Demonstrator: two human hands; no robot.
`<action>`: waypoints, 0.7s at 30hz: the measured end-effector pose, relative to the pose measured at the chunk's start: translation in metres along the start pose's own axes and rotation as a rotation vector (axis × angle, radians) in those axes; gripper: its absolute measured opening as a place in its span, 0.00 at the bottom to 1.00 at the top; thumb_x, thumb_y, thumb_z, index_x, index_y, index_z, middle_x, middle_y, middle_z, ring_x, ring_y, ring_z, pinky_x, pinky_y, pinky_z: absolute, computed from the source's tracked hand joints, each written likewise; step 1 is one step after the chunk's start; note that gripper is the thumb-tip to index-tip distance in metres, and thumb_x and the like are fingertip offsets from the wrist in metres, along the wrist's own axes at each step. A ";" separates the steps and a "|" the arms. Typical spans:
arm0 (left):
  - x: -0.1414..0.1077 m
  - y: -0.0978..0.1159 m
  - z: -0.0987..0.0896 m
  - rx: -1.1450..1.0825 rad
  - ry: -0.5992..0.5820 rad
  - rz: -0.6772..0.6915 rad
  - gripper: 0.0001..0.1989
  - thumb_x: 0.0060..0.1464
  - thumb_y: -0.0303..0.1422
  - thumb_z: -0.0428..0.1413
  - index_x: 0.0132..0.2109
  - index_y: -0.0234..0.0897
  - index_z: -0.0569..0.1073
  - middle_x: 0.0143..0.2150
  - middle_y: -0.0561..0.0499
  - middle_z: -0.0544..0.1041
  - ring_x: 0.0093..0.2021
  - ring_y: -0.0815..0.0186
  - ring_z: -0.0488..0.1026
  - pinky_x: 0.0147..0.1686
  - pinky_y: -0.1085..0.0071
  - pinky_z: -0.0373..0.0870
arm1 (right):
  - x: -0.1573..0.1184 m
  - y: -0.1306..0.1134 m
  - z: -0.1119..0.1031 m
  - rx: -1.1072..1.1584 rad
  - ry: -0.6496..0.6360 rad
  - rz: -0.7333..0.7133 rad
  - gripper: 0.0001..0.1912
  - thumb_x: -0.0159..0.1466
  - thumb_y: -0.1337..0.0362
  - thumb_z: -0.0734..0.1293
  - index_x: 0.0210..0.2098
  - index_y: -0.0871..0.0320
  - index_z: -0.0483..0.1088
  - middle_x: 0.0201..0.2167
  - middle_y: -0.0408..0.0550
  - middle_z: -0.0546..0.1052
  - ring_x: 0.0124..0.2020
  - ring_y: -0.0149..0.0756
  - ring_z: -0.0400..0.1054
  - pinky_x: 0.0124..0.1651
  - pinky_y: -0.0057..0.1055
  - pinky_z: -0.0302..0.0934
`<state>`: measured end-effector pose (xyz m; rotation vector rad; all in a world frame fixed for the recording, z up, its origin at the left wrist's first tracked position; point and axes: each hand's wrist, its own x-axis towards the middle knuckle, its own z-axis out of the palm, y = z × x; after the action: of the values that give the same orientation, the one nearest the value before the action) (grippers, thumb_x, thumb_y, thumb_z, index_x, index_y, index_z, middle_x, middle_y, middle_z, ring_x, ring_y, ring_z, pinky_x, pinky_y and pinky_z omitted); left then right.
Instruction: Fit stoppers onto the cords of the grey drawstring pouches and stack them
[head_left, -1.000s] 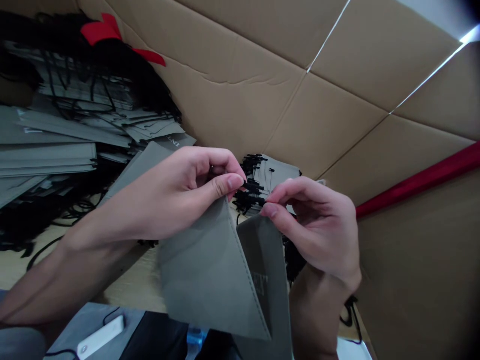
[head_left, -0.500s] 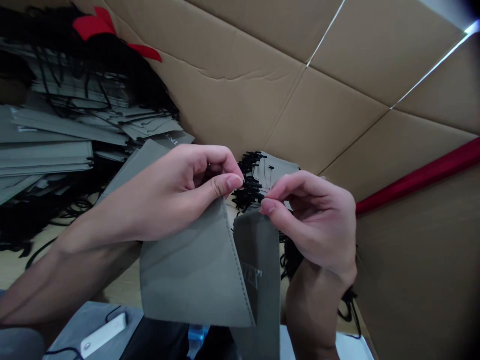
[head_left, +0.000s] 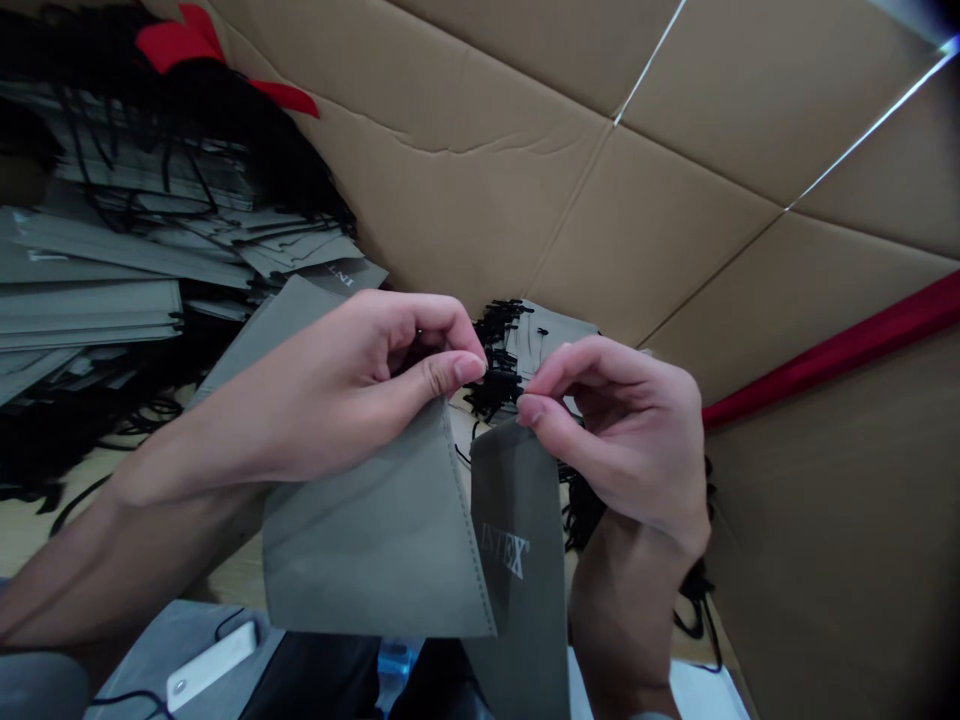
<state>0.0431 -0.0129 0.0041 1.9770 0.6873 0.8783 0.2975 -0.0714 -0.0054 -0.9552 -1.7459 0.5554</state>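
Pinching a grey pouch at its top edge, the left hand and right hand each kept a closed grip over the worktop; stacked pouches lay beyond, against cardboard.

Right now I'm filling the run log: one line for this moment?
left hand: pinches grey pouch top | right hand: pinches pouch's other top corner | behind: pouch stack

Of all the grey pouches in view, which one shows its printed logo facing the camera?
The grey pouch pinched at its top by the left hand and right hand; its white logo faces the camera. The stacked pouches at left lie flat, edges showing.
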 end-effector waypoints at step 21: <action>0.005 -0.007 0.001 -0.072 0.040 0.131 0.07 0.71 0.37 0.71 0.41 0.42 0.89 0.33 0.53 0.85 0.32 0.68 0.78 0.29 0.74 0.74 | 0.013 0.029 -0.029 -0.676 -0.068 0.217 0.05 0.74 0.69 0.79 0.41 0.53 0.86 0.37 0.45 0.86 0.33 0.38 0.76 0.40 0.40 0.68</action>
<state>0.0459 -0.0067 -0.0004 1.9618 0.5455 1.0100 0.3320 -0.0466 -0.0087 -1.6221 -1.9419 0.1161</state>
